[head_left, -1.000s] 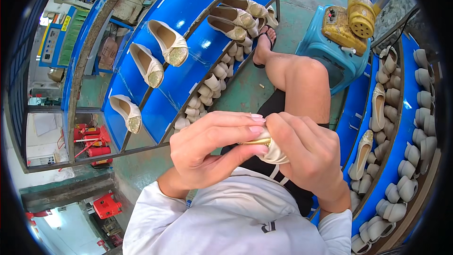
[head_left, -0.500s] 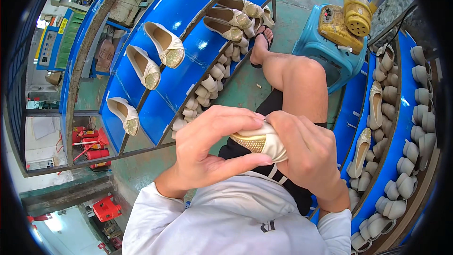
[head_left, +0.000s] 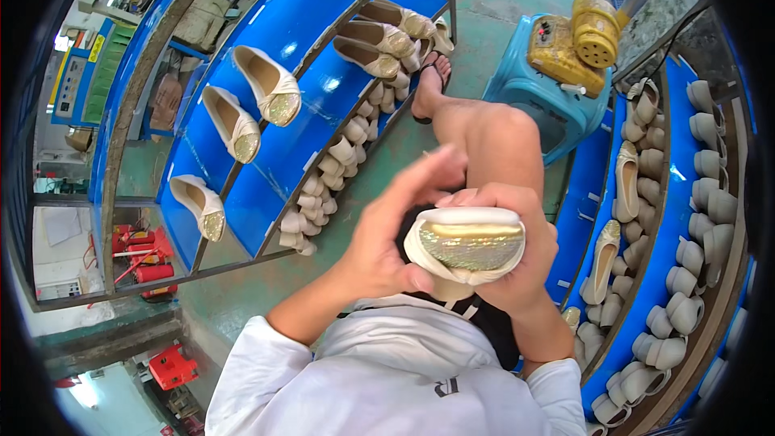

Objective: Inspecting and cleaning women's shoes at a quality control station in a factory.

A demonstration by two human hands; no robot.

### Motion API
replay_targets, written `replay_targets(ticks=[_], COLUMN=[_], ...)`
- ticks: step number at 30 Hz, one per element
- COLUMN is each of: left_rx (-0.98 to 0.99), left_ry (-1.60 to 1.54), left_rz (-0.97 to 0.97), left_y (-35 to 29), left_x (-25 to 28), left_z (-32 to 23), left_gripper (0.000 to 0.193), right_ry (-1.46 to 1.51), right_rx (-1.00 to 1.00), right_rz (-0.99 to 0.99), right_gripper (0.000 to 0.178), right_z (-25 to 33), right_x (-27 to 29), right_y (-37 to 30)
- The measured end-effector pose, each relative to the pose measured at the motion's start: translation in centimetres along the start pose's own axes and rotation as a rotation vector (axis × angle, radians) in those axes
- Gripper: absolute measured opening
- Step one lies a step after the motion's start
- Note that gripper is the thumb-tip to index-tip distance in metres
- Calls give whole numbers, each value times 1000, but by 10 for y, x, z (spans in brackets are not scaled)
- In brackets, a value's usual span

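Note:
A cream flat shoe (head_left: pixel 471 247) with a glittery gold toe is held up in front of my lap, its toe facing me. My right hand (head_left: pixel 529 254) wraps round its right side and back, fingers closed on it. My left hand (head_left: pixel 387 230) is at the shoe's left side, slightly blurred. Its fingers are stretched away from the shoe, and the thumb lies close to the lower left edge; whether it touches cannot be told. Most of the shoe's heel end is hidden behind the toe and my right hand.
At left, a blue-shelved rack (head_left: pixel 266 165) carries several matching flats (head_left: pixel 268 85) and cream shoe pieces (head_left: pixel 331 161). A blue stool (head_left: pixel 517 89) with a yellow machine (head_left: pixel 569 52) stands ahead right. Another rack (head_left: pixel 646 218) of shoes runs along my right.
The shoe has turned so its gold toe faces me more fully. My left hand has loosened from its two-sided hold and its fingers have lifted; my right hand keeps its grip.

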State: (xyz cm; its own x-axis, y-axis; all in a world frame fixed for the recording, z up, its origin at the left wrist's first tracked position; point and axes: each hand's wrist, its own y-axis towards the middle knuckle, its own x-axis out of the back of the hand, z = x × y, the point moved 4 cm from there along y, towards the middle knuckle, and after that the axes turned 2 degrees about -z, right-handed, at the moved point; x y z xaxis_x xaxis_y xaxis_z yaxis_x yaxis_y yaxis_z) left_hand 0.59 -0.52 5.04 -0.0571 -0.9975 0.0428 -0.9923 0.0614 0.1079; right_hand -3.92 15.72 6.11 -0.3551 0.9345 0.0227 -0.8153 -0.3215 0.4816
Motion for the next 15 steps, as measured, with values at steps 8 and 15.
replay_targets(ticks=[8, 15], left_rx=[-26, -73], left_ry=[186, 294], left_rz=[-73, -79], left_y=[2, 16], left_x=[9, 3], left_z=[14, 7], left_gripper=[92, 97], right_ry=[-332, 480], right_rx=[205, 341], right_rz=[-67, 485], right_gripper=[77, 7], right_z=[45, 104], right_x=[29, 17], right_y=[10, 30])
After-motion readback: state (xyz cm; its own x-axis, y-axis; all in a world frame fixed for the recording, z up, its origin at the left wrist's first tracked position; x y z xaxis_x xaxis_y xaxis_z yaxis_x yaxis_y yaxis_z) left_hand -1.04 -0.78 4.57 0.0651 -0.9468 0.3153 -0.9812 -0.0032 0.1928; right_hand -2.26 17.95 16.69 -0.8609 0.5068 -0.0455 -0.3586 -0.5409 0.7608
